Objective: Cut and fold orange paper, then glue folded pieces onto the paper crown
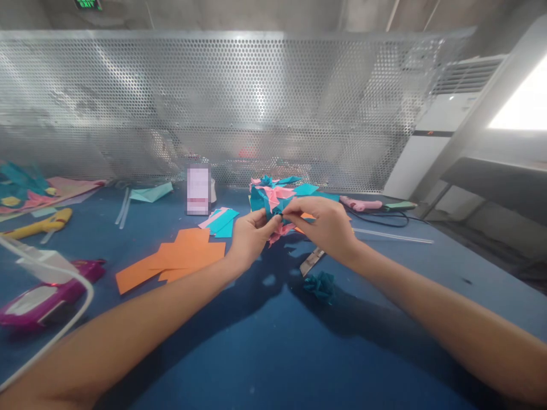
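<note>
In the head view, the left hand [250, 236] held a blue-and-pink folded-paper piece [277, 196] between thumb and fingers, raised above the blue table [265, 364]. The right hand [328, 223] pinched narrowly at the piece's right edge — fingertips close together. Orange sheets [182, 255] lay beside the left forearm — a dark teal paper cluster [320, 286] rested below the right hand.

Partly hidden, blurred or cropped
Left hand [251, 238] and right hand [323, 224] cover part of the pink-and-teal folded-paper piece [274, 194]; pixelation blurs the upright rectangular screen [199, 185]. The left edge cuts the slim yellow tool [40, 225]; the top edge crops the green exit sign [88, 4].
</note>
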Demonstrator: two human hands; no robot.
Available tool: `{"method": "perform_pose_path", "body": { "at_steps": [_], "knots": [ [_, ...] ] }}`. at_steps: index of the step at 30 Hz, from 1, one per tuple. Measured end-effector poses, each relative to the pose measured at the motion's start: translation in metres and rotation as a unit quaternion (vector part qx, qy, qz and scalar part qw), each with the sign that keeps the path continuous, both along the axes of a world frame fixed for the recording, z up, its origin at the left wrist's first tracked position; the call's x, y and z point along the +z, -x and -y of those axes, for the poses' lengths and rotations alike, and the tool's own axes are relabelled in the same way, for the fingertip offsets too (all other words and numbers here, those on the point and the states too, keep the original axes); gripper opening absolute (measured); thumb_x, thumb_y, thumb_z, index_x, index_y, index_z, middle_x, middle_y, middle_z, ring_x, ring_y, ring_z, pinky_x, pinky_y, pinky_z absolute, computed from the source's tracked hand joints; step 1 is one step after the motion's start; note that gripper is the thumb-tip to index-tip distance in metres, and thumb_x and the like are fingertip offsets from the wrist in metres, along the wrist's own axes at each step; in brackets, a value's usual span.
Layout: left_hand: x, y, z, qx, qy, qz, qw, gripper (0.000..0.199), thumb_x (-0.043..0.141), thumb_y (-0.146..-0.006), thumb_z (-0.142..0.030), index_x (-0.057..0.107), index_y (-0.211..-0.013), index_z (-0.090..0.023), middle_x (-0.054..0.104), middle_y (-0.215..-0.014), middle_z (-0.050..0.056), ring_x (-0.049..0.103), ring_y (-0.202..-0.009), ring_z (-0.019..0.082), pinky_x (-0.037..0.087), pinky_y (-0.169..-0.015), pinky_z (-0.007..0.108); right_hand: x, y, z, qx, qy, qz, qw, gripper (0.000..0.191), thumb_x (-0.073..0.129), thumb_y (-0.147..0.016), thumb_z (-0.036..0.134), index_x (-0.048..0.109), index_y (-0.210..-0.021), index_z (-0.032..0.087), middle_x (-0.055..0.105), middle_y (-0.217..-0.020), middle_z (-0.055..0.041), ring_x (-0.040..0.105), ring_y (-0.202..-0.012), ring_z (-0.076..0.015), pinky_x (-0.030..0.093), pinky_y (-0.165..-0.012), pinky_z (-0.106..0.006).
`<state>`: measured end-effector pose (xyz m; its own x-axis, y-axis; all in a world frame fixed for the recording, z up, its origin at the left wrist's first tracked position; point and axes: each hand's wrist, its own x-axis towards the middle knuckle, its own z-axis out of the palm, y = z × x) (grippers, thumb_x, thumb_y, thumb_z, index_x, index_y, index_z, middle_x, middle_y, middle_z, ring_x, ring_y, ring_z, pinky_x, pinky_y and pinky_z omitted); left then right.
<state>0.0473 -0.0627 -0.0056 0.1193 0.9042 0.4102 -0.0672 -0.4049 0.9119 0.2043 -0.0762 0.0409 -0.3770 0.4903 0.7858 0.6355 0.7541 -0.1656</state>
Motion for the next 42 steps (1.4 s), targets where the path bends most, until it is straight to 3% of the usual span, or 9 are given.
{"method": "perform_pose_path", "body": {
  "at_steps": [8, 15, 21, 26, 30, 35, 42],
  "knots": [
    [0.004, -0.001, 0.002, -0.003, 0.011, 0.03, 0.999, 0.026, 0.067, -0.073, -0.04, 0.061, -0.069, -0.015, 0.059, -0.058, -0.002, 0.051, -0.054, 0.009, 0.038, -0.052, 0.021, 0.001, 0.001, 0.0, -0.005, 0.006, -0.006, 1.0, 0.008, 0.061, -0.081, 0.017, 0.066, -0.076, 0.021, 0.07, -0.077, 0.0006, 0.064, -0.073, -0.0153, 0.049, -0.07, -0.028],
    [0.005, 0.004, -0.005, -0.144, -0.015, 0.073, 0.987, 0.034, 0.07, -0.072, -0.037, 0.064, -0.101, -0.019, 0.069, -0.099, 0.004, 0.062, -0.091, 0.016, 0.046, -0.076, 0.024, 0.004, -0.009, -0.009, -0.002, 0.038, -0.095, 0.995, 0.005, 0.066, -0.077, 0.019, 0.069, -0.081, 0.02, 0.071, -0.081, -0.001, 0.066, -0.076, -0.0166, 0.053, -0.071, -0.029],
    [-0.004, 0.001, -0.011, -0.143, 0.022, 0.119, 0.982, 0.043, 0.077, -0.065, -0.034, 0.065, -0.104, -0.022, 0.065, -0.116, 0.005, 0.057, -0.11, 0.023, 0.044, -0.09, 0.032, 0.007, -0.01, -0.009, 0.008, 0.025, -0.051, 0.998, 0.013, 0.067, -0.077, 0.02, 0.067, -0.089, 0.02, 0.068, -0.084, -0.0012, 0.063, -0.074, -0.0147, 0.05, -0.072, -0.029],
    [-0.003, 0.001, -0.009, -0.139, 0.039, 0.123, 0.982, 0.038, 0.078, -0.064, -0.034, 0.068, -0.098, -0.021, 0.068, -0.108, 0.004, 0.059, -0.104, 0.021, 0.045, -0.089, 0.032, 0.007, -0.004, -0.003, -0.016, -0.041, -0.002, 0.999, 0.003, 0.066, -0.078, 0.02, 0.064, -0.076, 0.021, 0.063, -0.08, -0.0016, 0.059, -0.077, -0.0164, 0.046, -0.07, -0.029],
    [0.0, 0.002, -0.007, -0.12, 0.031, 0.118, 0.985, 0.033, 0.076, -0.066, -0.036, 0.069, -0.096, -0.022, 0.07, -0.099, 0.002, 0.06, -0.098, 0.019, 0.045, -0.087, 0.03, 0.008, -0.003, -0.001, -0.011, -0.04, -0.015, 0.999, 0.012, 0.059, -0.083, 0.021, 0.063, -0.071, 0.02, 0.065, -0.076, -0.002, 0.059, -0.074, -0.0162, 0.045, -0.07, -0.029],
    [0.002, 0.001, -0.005, -0.096, 0.017, 0.101, 0.99, 0.027, 0.072, -0.07, -0.035, 0.07, -0.092, -0.02, 0.069, -0.08, 0.0, 0.061, -0.088, 0.016, 0.045, -0.081, 0.027, 0.01, -0.005, -0.002, -0.039, -0.048, 0.024, 0.998, 0.005, 0.062, -0.079, 0.018, 0.065, -0.075, 0.019, 0.066, -0.078, -0.0033, 0.06, -0.076, -0.0177, 0.046, -0.071, -0.03],
    [0.002, -0.001, -0.002, -0.07, -0.007, 0.063, 0.996, 0.02, 0.066, -0.073, -0.029, 0.07, -0.09, -0.019, 0.069, -0.087, 0.001, 0.06, -0.081, 0.014, 0.044, -0.074, 0.024, 0.012, -0.005, 0.002, -0.059, -0.028, 0.05, 0.997, 0.01, 0.058, -0.08, 0.017, 0.063, -0.072, 0.021, 0.066, -0.075, -0.002, 0.059, -0.071, -0.0171, 0.046, -0.068, -0.03]
  ]
}}
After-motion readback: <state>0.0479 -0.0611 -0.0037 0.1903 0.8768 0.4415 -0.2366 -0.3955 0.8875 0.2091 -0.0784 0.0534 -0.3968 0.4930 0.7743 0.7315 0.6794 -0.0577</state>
